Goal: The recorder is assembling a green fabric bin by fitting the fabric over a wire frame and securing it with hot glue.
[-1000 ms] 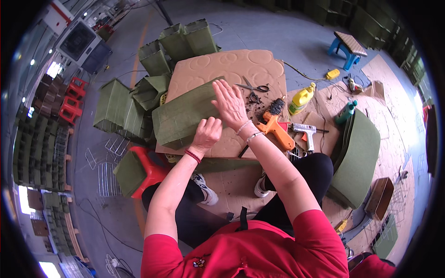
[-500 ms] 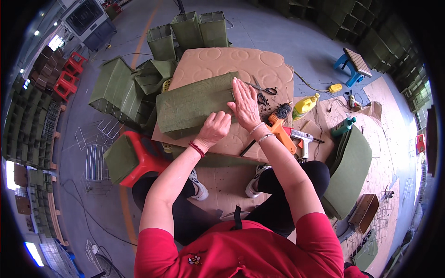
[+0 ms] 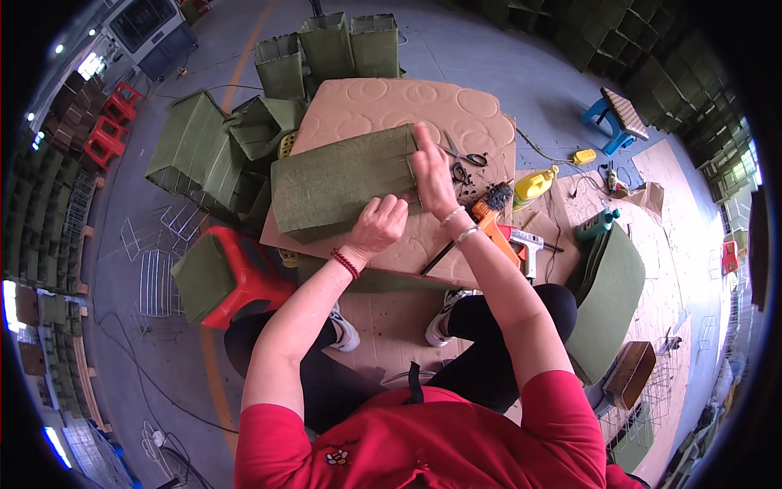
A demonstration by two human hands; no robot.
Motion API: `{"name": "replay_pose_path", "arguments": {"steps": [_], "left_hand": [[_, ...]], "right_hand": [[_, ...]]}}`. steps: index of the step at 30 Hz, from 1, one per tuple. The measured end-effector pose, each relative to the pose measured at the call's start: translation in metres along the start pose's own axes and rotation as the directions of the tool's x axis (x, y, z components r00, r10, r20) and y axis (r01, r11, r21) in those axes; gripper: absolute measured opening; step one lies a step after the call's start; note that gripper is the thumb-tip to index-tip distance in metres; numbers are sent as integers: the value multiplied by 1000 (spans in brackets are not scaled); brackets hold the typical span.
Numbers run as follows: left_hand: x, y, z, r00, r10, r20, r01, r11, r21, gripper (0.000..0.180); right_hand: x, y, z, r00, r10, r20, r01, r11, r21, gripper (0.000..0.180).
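On the cardboard tabletop point(image 3: 456, 110) lies a folded green felt piece point(image 3: 338, 183). The left hand point(image 3: 379, 226), fingers curled together, presses its near edge; the right hand point(image 3: 430, 173), fingers straight and together, flattens its right end. Orange glue gun point(image 3: 498, 236) lies near right; finished felt boxes point(image 3: 326, 45) stand far, and this piece looks folded but not yet shaped.

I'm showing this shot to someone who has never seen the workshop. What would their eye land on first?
Probably the big green felt sheet lying folded on the brown cardboard board at centre, with the left hand on its near edge and the right hand pressing flat on its right end. Next, the orange glue gun just right of the hands, and the red plastic stool at lower left.
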State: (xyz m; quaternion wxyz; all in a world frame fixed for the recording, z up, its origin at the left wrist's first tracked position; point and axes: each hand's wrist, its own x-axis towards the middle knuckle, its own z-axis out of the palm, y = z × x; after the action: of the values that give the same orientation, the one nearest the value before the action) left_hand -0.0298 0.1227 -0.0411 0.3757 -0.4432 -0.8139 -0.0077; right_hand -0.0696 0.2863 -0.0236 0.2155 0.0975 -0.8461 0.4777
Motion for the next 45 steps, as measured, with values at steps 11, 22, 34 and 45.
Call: {"name": "replay_pose_path", "arguments": {"steps": [11, 22, 34, 45], "left_hand": [[-1, -1, 4, 999, -6, -53, 8, 999, 51, 9], [-6, 3, -11, 998, -58, 40, 60, 997, -43, 13], [-36, 27, -19, 91, -754, 651, 442, -555, -705, 39], [-28, 39, -4, 116, -882, 457, 499, -346, -795, 47]], "right_hand": [[8, -10, 4, 967, -249, 61, 248, 851, -463, 62], [12, -34, 17, 935, -344, 83, 347, 850, -395, 60], [12, -32, 24, 940, -307, 150, 340, 794, -504, 64], [11, -27, 24, 937, -325, 125, 337, 755, -562, 63]]}}
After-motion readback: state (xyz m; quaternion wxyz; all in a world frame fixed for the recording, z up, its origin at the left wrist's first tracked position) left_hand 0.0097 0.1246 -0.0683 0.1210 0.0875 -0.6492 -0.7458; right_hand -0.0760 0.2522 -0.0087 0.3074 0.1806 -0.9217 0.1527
